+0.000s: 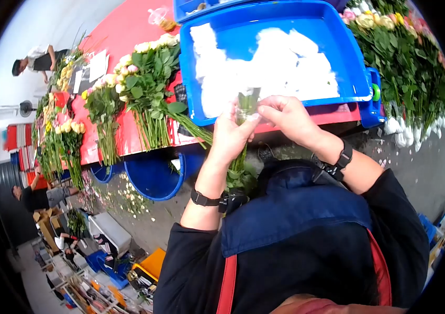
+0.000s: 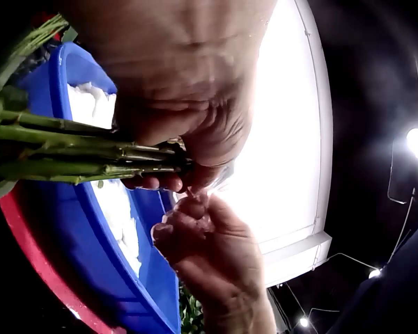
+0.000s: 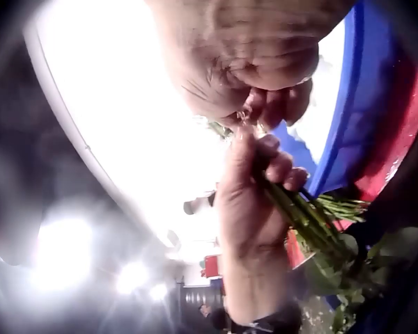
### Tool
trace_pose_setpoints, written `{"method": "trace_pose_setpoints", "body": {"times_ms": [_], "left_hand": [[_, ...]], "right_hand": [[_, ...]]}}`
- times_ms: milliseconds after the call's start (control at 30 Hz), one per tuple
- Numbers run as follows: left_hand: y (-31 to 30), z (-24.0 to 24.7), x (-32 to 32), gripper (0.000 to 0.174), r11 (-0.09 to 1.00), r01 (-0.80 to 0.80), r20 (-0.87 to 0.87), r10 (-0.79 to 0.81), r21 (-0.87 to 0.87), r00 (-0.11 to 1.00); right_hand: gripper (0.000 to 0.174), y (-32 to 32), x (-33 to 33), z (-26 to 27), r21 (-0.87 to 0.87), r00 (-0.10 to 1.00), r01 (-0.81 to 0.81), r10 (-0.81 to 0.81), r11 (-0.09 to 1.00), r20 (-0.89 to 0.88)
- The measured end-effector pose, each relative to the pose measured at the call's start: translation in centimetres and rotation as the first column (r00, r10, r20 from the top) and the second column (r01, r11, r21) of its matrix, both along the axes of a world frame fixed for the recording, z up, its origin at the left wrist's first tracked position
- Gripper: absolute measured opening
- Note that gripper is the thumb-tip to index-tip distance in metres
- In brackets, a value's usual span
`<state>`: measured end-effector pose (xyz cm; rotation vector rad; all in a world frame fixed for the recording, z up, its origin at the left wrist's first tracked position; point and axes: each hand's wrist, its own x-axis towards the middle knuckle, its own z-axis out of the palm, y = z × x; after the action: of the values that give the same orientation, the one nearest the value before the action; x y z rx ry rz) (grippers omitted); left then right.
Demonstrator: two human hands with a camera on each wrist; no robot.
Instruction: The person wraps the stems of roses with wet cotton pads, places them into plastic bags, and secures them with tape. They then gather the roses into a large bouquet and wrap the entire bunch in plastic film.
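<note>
The left hand (image 1: 231, 137) hides the middle of the stem bunch (image 1: 239, 167), and its near end is lost behind that wrist. The right hand (image 1: 287, 118) fingers (image 1: 264, 111) pinch at the stem tips, too small to make out.

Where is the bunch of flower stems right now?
Head view, centre: the bunch of flower stems is gripped in the left hand, the right hand pinching its top end, just in front of the blue tray.
</note>
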<state>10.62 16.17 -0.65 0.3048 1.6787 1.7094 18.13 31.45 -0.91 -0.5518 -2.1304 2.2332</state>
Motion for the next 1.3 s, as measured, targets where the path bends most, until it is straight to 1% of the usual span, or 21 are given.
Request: {"method": "trace_pose_setpoints", "body": {"times_ms": [67,133,167,233,267,300,333,400,433,467,500,567,600,667,733,867,933,1067,1200,1233,1300], "left_hand": [[1.2,0.1,0.8,0.026,0.995,0.013,0.081,-0.022,0.102,0.996],[3.1,0.6,2.4,0.025,0.996,0.081,0.081,-0.084,0.037,0.993],[4.3,0.6,3.5,0.024,0.995,0.087,0.079,-0.084,-0.042,0.993],[6.8,0.0,5.7,0.032,0.981,0.038,0.061,-0.026,-0.193,0.998],[7.8,-1.5,6.5,0.031,0.94,-0.012,-0.159,-0.045,-0.34,0.986],[8.8,-2.4,7.4,0.03,0.94,-0.004,-0.173,-0.058,-0.34,0.983],[9.9,-2.6,8.5,0.03,0.941,0.004,-0.187,-0.071,-0.338,0.98],[12.6,-2.2,11.2,0.026,0.907,0.017,-0.344,-0.177,-0.421,0.922],[13.7,-2.0,12.4,0.025,0.881,0.041,-0.372,-0.24,-0.471,0.897],[14.9,-1.9,13.4,0.025,0.853,0.054,-0.399,-0.297,-0.519,0.868],[15.8,-2.5,14.4,0.023,0.826,0.116,-0.355,-0.358,-0.552,0.864],[18.3,-4.1,16.5,0.024,0.758,0.186,-0.404,-0.518,-0.625,0.754],[19.7,-4.6,17.6,0.025,0.72,0.221,-0.426,-0.598,-0.658,0.679],[22.4,-7.8,19.7,0.025,0.708,0.262,-0.444,-0.642,-0.656,0.625],[25.0,-9.5,21.8,0.028,0.636,0.296,-0.416,-0.723,-0.713,0.552],[30.6,-8.2,24.8,0.033,0.47,0.46,-0.191,-0.826,-0.754,0.531],[32.4,-7.6,25.6,0.029,0.53,0.557,-0.195,-0.813,-0.639,0.549],[32.9,-2.8,26.3,0.018,0.508,0.733,0.083,-0.794,-0.452,0.602],[31.7,-2.0,26.4,0.018,0.575,0.664,0.046,-0.739,-0.478,0.672],[31.2,-2.2,26.6,0.019,0.582,0.648,0.01,-0.74,-0.492,0.672],[30.7,-1.9,27.5,0.022,0.587,0.675,-0.007,-0.757,-0.448,0.653]], "right_hand": [[0.014,0.8,1.5,-1.7,0.454,0.983,0.084,0.001,0.887,-0.183],[0.009,1.4,3.6,-1.4,0.857,0.958,0.075,0.201,0.51,-0.203],[0.01,1.7,4.6,-0.3,0.676,0.979,-0.013,0.147,0.737,-0.141],[0.014,3.2,6.5,-1.7,0.815,0.948,-0.16,0.316,0.557,-0.029],[0.015,3.5,7.7,-3.0,0.826,0.937,-0.266,0.334,0.496,0.102],[0.017,4.0,9.9,-4.1,0.766,0.957,-0.077,0.263,0.638,-0.124],[0.017,5.5,11.6,-3.8,0.667,0.959,-0.151,0.271,0.73,-0.08],[0.016,11.0,14.9,-1.6,0.726,0.939,-0.26,0.341,0.637,0.038],[0.016,14.4,16.9,-1.8,0.699,0.959,-0.273,0.241,0.662,0.147],[0.019,17.8,18.5,-2.2,0.721,0.995,-0.087,0.027,0.687,0.095],[0.02,21.1,20.1,-3.3,0.804,0.977,0.154,-0.211,0.575,-0.037],[0.025,28.1,22.6,-4.7,0.877,0.879,-0.02,-0.41,0.479,0.244],[0.024,30.4,22.8,-6.1,0.735,0.832,-0.078,-0.362,0.674,0.42],[0.02,32.7,23.4,-11.1,0.558,0.964,0.074,-0.204,0.826,0.173],[0.018,32.7,23.3,-11.0,0.363,0.955,0.218,-0.275,0.906,0.114],[0.016,27.1,29.2,-2.2,0.302,0.982,0.133,-0.167,0.944,0.088],[0.014,25.8,33.4,-3.4,0.483,0.998,0.025,-0.051,0.875,0.042],[0.012,26.7,36.4,-6.6,0.223,0.976,0.18,-0.145,0.958,-0.163],[0.012,28.3,35.6,-5.1,0.393,0.972,0.077,0.019,0.916,-0.236],[0.012,28.7,35.5,-5.2,0.28,0.998,0.064,-0.057,0.958,-0.036],[0.021,29.0,35.4,-6.1,0.239,0.96,0.148,-0.081,0.96,-0.268]]}}
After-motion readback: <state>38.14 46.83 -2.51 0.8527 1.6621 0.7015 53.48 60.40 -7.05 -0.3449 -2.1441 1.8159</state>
